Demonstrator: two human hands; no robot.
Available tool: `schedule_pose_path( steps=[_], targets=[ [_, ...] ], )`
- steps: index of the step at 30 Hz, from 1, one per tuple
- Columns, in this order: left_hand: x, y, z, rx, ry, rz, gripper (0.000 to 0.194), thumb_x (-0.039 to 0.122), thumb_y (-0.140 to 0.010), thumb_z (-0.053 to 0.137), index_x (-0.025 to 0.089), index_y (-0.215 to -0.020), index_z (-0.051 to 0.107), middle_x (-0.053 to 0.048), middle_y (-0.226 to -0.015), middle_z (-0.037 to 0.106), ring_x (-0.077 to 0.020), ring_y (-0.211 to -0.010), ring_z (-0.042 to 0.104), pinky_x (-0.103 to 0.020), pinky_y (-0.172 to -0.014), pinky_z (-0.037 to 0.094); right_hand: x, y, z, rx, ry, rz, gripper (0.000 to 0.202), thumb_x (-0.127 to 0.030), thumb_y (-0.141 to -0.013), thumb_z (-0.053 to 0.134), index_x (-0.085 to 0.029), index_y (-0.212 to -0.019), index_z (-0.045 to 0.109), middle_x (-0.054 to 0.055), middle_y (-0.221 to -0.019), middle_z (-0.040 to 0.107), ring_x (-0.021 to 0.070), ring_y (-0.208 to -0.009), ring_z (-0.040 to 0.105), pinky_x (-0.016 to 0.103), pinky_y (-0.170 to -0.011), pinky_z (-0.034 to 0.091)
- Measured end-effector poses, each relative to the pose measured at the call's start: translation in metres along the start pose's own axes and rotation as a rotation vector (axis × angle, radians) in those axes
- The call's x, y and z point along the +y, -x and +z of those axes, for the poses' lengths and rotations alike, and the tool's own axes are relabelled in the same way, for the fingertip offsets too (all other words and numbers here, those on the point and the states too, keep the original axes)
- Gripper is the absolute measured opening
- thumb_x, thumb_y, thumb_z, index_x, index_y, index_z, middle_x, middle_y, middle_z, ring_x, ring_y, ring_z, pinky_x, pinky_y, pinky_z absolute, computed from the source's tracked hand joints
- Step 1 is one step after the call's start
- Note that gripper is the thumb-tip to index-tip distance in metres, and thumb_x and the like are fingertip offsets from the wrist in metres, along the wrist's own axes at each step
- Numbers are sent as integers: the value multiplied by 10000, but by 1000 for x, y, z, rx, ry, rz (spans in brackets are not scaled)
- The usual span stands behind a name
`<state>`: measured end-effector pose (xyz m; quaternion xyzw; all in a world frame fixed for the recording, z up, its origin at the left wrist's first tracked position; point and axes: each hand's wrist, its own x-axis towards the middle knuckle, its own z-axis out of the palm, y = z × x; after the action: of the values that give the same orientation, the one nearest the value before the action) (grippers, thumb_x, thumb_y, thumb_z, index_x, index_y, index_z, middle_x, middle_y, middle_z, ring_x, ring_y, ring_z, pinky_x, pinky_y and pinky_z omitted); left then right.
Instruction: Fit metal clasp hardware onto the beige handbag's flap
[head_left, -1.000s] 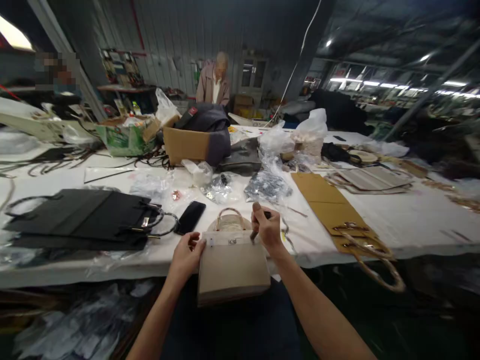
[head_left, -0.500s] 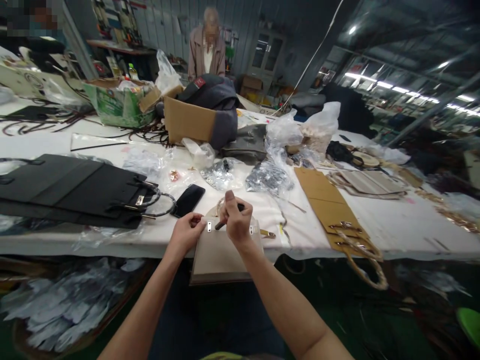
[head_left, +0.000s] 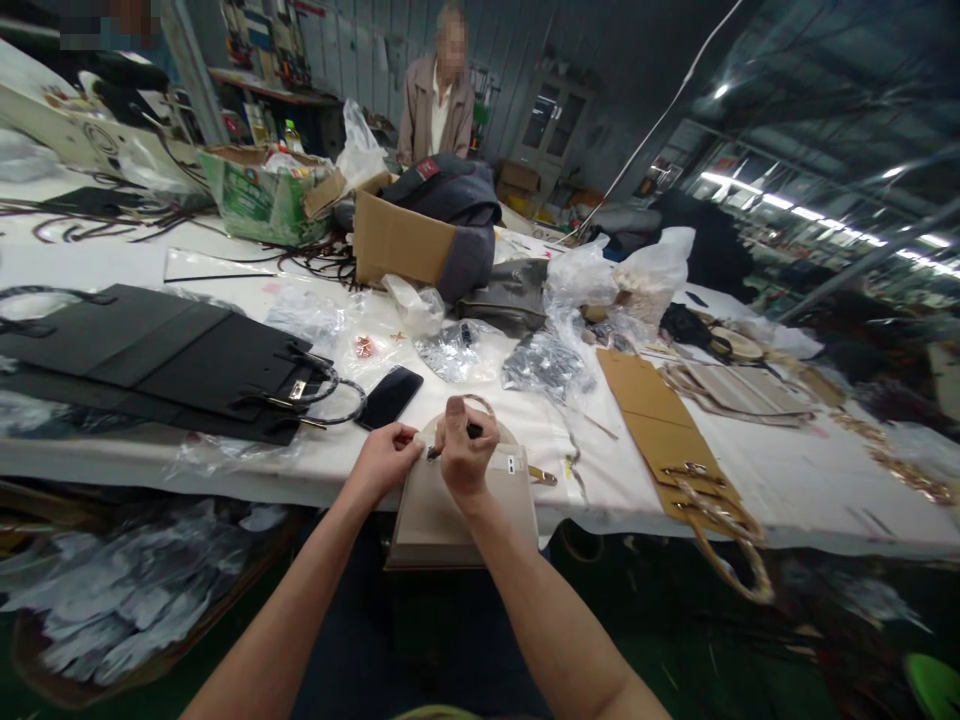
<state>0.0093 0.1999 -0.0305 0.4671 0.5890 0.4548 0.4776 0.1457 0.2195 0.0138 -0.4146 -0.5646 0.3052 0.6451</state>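
Note:
A beige bag piece [head_left: 461, 530] lies at the table's front edge, its lower part sticking out over the edge. My right hand [head_left: 466, 450] is wrapped round a dark, thin tool [head_left: 474, 430], its tip down at the upper left of the piece, over a small metal fitting. My left hand [head_left: 388, 458] pinches at the piece's top left corner; what is between its fingertips is too small to make out. Another metal plate [head_left: 512, 464] shows right of my right hand. Behind the hands stands a looped handle [head_left: 480, 403].
A phone [head_left: 391, 396] and black bag pieces [head_left: 157, 360] lie to the left. Brown bag panels [head_left: 660, 420] are at the right. Plastic bags [head_left: 547, 365], a cardboard box [head_left: 401, 240] and a green box [head_left: 255, 200] stand farther back. A person [head_left: 439, 100] stands behind the table.
My right hand and the tool have moved left on the beige piece, to the left fitting, uncovering the right plate. The camera view has shifted slightly.

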Motion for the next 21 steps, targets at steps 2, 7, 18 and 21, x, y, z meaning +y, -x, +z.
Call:
schedule_pose_path(
  steps=[2,7,18,21],
  targets=[
    [5,4,-3,-50,61,-40,481,472,-663,836,124,-995,810,-123,-936,840,-266,-843,762,-332,-742,560,0,2,0,-10,27,-6,692,-667,-1109,595,-242,-589,429,-12,-537,437,144,-511,429,322,-549,391],
    [14,13,-6,-70,86,-24,423,358,-584,854,137,-943,826,-80,-875,835,-244,-798,752,-294,-705,559,-4,1,1,-37,9,2,705,-680,-1093,616,-236,-575,436,-12,-526,431,139,-506,418,316,-527,358],
    [22,9,-8,-131,71,-45,271,273,-593,785,140,-821,849,-51,-787,801,-220,-731,692,-293,-692,512,-12,-13,2,-41,-246,219,700,-733,-1010,707,-237,-587,448,-35,-483,418,109,-405,368,299,-435,269],
    [25,8,-9,-140,77,-52,165,254,-594,762,152,-720,796,-21,-704,735,-185,-675,628,-276,-650,485,-13,-11,3,-86,-188,190,704,-738,-1017,692,-237,-582,457,-31,-484,422,113,-414,367,306,-444,283]
  ],
)
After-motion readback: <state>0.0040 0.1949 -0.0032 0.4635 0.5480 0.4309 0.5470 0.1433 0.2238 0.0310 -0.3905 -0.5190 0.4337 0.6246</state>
